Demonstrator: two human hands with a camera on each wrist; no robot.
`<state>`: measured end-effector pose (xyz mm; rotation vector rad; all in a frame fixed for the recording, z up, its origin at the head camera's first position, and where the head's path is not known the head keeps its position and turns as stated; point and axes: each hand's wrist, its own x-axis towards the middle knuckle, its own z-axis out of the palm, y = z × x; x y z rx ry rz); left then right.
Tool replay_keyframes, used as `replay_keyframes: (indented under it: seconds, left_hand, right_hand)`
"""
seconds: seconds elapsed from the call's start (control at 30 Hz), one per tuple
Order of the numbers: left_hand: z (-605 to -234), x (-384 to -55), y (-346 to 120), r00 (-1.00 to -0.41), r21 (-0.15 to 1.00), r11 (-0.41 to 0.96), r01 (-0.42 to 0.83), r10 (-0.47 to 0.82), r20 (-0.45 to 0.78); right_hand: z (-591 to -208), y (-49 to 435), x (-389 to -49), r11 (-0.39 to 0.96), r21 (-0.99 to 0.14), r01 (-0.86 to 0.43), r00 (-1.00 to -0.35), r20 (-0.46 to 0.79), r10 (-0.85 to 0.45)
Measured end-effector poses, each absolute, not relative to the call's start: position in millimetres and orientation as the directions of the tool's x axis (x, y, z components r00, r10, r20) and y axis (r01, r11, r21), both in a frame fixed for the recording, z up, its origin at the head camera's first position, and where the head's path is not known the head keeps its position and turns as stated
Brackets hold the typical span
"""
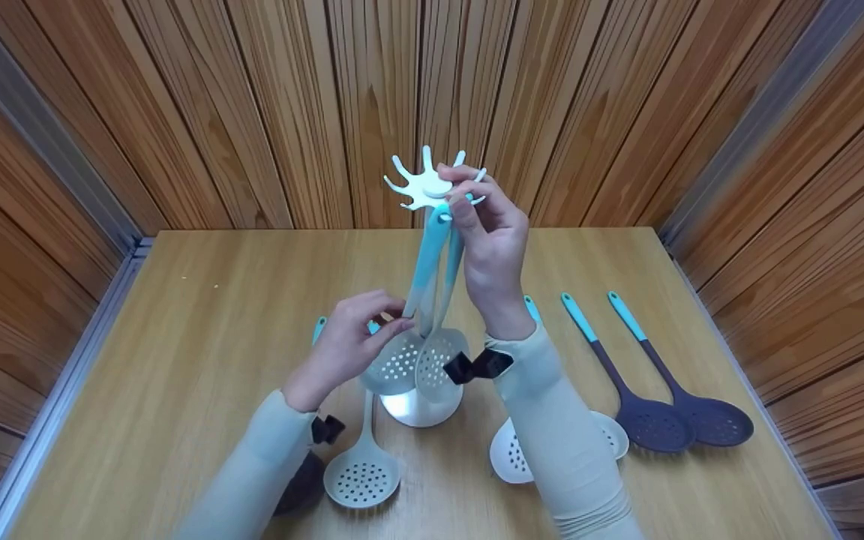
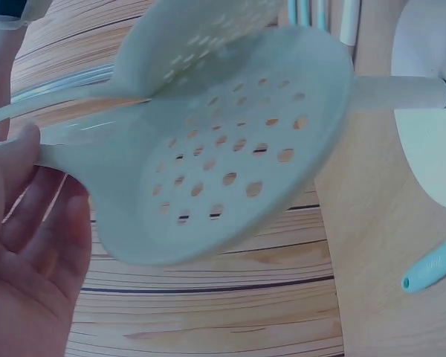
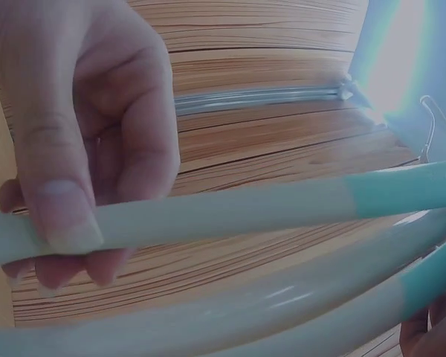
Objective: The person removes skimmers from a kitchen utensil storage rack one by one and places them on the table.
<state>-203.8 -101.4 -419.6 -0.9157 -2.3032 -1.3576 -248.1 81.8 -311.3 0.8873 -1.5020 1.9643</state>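
Note:
A white utensil stand (image 1: 422,187) with a ring of hooks rises from a round base (image 1: 418,411). Two pale grey skimmers with turquoise handles hang down it, a front one (image 1: 394,367) and a second one (image 1: 443,356) beside it, their handle ends at the hooks. My left hand (image 1: 349,341) pinches the front skimmer by its lower handle; the left wrist view shows the thumb at its neck. Up at the hooks, my right hand (image 1: 496,232) has curled fingers and thumb on the hook ring, close against the handle ends. Its exact contact with the handles is partly hidden.
On the table (image 1: 199,360) a grey skimmer (image 1: 362,478) lies in front of the stand, with a dark utensil (image 1: 303,484) partly under my left arm. At the right lie dark slotted utensils (image 1: 717,421) and pale ones (image 1: 511,454) partly under my right arm. Wooden walls (image 1: 372,112) surround it.

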Motion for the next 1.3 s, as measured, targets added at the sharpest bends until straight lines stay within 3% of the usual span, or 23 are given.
replay_keyframes:
  seconds: [0.47,0.93,1.3]
  left_hand:
    - [-423.7,-199.8,-98.7,-0.657,0.576,0.316,0.754,0.333,0.676]
    - [-423.8,-200.9,-102.9,-0.648,0.566,0.320,0.760,0.302,0.699]
    - [-418.8,-201.9,-107.6,-0.626,0.535,0.336,0.775,0.293,0.723]
  right_hand:
    - [-317.6,80.6,-251.6,-0.235,-0.606,-0.759,-0.625,0.780,0.007]
    - [-315.2,83.4,-252.7,-0.214,-0.608,-0.765,-0.615,0.787,-0.036]
    - [-312.6,84.8,-253.2,-0.249,-0.628,-0.737,-0.643,0.766,-0.030]
